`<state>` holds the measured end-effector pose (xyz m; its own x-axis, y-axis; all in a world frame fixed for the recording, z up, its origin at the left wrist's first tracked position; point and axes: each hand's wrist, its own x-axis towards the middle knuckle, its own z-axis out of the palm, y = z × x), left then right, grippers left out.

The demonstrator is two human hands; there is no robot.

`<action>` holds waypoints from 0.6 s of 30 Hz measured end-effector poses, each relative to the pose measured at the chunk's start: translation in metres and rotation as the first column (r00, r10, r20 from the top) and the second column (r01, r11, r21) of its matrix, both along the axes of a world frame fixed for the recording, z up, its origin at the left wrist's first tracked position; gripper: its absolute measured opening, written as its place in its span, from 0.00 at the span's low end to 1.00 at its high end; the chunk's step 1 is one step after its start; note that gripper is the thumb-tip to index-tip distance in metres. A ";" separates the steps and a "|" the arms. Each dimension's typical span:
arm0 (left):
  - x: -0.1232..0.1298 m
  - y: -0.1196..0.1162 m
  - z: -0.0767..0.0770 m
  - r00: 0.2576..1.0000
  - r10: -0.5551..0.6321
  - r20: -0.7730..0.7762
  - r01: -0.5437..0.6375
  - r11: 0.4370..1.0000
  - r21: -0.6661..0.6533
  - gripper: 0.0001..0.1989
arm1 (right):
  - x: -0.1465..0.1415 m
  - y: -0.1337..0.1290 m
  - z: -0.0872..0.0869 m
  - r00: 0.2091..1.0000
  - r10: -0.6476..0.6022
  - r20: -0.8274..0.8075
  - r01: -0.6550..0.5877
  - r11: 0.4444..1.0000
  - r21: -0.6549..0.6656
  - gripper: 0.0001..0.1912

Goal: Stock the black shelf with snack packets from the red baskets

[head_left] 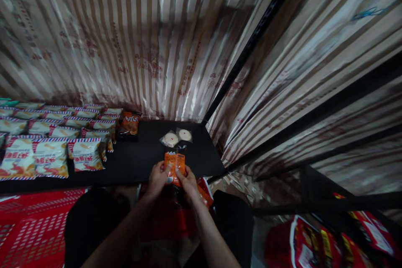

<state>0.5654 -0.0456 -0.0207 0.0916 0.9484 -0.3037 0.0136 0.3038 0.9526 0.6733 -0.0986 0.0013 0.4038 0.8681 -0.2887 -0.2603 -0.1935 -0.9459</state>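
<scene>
My left hand (158,178) and my right hand (189,181) grip an orange and black snack bag (174,162) from both sides, thumbs on its face. The bag is held over the front edge of the black shelf (143,150). Just beyond its top lie two round pale items in clear wrappers, one wrapped disc (171,139) on the left and another wrapped disc (184,135) on the right. Farther back on the left, another dark orange and black bag (128,124) leans by the rows of white bags.
Rows of white snack bags (84,154) fill the shelf's left side. A red perforated basket (40,222) stands low on the left. Below my hands is a red container with orange packs (204,194). Red packs (329,243) sit at lower right. A black post (248,54) rises at the shelf's corner.
</scene>
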 end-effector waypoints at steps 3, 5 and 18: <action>-0.005 -0.012 0.005 0.999 0.028 0.042 -0.028 1.000 -0.001 0.19 | -0.005 -0.010 -0.002 0.994 0.025 -0.103 -0.020 0.999 0.045 0.26; -0.009 -0.020 0.011 0.998 0.017 0.055 -0.015 0.999 -0.033 0.22 | -0.008 -0.016 -0.002 0.988 0.048 -0.144 -0.039 0.997 0.062 0.27; -0.026 -0.041 0.031 0.896 -0.007 -0.444 -0.019 0.998 -0.054 0.20 | -0.034 -0.028 0.000 0.956 0.182 -0.229 -0.171 0.983 0.066 0.25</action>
<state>0.5391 -0.0870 0.0099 -0.0711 0.9287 -0.3639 0.4286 0.3578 0.8296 0.6398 -0.1268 0.0016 0.1693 0.9336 -0.3157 -0.4399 -0.2151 -0.8719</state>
